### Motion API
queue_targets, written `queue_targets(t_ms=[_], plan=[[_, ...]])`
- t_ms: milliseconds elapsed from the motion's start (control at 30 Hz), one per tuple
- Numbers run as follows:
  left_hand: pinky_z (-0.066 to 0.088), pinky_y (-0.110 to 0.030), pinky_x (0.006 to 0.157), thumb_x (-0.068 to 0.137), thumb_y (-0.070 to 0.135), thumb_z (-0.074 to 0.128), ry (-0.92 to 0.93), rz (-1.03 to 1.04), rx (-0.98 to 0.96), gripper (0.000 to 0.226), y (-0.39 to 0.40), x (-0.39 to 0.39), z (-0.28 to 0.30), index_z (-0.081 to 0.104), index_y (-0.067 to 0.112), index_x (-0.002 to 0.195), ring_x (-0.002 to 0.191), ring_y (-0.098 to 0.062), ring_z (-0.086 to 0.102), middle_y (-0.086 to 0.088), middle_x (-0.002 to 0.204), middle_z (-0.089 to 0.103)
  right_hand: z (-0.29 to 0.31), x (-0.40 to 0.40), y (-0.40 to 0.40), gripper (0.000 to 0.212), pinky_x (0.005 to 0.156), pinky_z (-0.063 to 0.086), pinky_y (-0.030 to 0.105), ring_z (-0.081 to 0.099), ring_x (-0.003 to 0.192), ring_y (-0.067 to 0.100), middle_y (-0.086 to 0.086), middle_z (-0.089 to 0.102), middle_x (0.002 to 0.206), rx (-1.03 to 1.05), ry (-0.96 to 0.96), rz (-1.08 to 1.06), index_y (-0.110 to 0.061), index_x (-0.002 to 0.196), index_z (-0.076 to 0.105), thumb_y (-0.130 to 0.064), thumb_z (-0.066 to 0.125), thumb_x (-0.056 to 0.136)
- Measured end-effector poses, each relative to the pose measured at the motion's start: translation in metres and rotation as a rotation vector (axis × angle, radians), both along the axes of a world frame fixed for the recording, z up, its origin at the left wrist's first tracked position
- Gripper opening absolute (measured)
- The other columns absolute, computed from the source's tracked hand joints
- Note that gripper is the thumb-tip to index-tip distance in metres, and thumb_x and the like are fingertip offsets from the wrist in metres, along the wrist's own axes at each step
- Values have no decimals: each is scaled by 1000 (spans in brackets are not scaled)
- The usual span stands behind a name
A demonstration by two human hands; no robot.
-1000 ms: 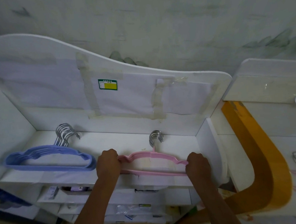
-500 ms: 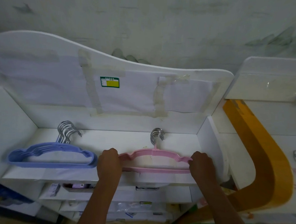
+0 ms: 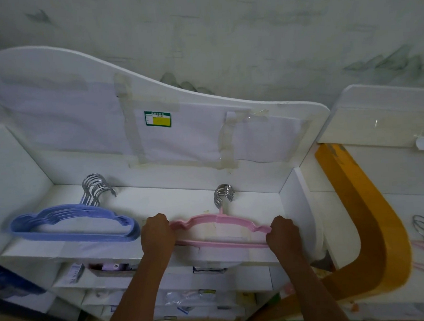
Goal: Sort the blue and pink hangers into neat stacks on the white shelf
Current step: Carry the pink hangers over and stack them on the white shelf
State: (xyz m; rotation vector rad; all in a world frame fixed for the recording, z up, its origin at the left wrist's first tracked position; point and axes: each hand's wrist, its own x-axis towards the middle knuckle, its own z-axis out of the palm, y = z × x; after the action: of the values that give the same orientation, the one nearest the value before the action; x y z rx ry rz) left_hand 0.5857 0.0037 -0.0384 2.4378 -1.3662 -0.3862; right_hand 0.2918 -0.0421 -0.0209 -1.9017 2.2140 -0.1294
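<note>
The pink hangers (image 3: pixel 220 230) lay in one stack on the white shelf (image 3: pixel 183 203), long axis running left to right between our hands — hooks pointing away from us. Our left hand (image 3: pixel 157 234) clenched one end, our right hand (image 3: pixel 282 234) the other, fingers curled round it. The blue hangers (image 3: pixel 73 227) made a second stack just beside our left; individual hangers overlapped too closely to count.
</note>
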Motion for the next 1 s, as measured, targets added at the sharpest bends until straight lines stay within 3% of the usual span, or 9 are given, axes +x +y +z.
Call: queue_targets(t_ms=[167,300,500,833,1000], plan=[[54,-27,68,88,12,63,-39,2,52,8,-3,-4,6,68,7,92,83,-23,71,-9,89,70,-1,2,-7,19,79,54,24,69,97,20,7,69,107,0,51,21,-9,107,63,-16,67,90],[50,-24,61,89,19,64,-45,-12,66,10,-4,0,-1,68,10,92,76,-19,70,-5,84,70,-2,3,-8,15,78,52,26,68,99,22,5,67,106,28,97,59,-12,105,62,-13,64,90],[53,-25,65,89,19,65,-52,-50,95,10,-13,-1,-5,72,12,88,74,-19,70,-4,81,71,-7,1,-13,12,74,50,24,68,94,21,2,68,101,5,90,107,-16,99,66,-11,64,88],[54,-25,62,85,25,72,-74,-48,94,13,-21,6,-15,69,15,77,68,-18,69,-2,72,68,-10,4,-24,17,80,53,27,68,100,22,3,68,106,1,133,101,-16,103,67,-12,65,87],[45,-21,59,89,23,66,16,-84,76,13,-17,13,-19,74,12,90,64,-14,61,-3,79,70,-13,-4,-18,12,66,48,21,69,84,17,1,70,93,-6,55,105,-16,99,70,-22,67,89]])
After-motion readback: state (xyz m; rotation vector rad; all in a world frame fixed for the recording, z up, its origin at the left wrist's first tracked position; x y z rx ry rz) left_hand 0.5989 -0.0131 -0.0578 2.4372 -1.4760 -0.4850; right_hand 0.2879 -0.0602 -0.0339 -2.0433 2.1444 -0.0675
